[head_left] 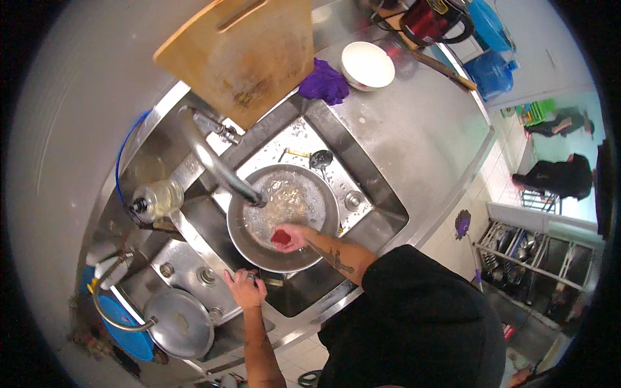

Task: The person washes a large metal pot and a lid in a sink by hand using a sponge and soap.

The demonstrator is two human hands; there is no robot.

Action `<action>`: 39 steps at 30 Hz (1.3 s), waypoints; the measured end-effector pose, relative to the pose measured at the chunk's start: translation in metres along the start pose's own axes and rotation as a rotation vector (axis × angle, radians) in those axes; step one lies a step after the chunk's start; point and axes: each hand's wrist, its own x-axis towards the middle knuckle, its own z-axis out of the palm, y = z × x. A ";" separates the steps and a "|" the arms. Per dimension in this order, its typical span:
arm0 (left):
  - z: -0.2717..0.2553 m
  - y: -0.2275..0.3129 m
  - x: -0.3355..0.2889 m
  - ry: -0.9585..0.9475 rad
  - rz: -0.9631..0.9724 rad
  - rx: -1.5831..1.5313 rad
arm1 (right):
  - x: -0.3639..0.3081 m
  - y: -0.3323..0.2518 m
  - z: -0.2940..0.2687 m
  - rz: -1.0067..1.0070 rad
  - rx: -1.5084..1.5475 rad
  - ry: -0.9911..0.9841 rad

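A wide steel basin with cloudy, foamy water stands in the sink under the curved faucet. Over its near side, my right hand is closed around a small dark red object, whose kind I cannot make out. My left hand rests on the divider between the two sink bowls, fingers spread. Close to its fingertips, a short yellowish-and-dark piece lies beside the basin; whether they touch is unclear. Beyond the basin are a black slotted ladle and a yellow-handled tool.
A wooden cutting board leans behind the sink, near a purple cloth and white bowl. The left bowl holds a metal lid. A clear bottle stands by the faucet. Two people are at far right.
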 end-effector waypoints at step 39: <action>0.009 -0.012 -0.010 -0.001 0.016 0.069 | -0.357 -0.224 0.081 -1.782 -1.717 1.144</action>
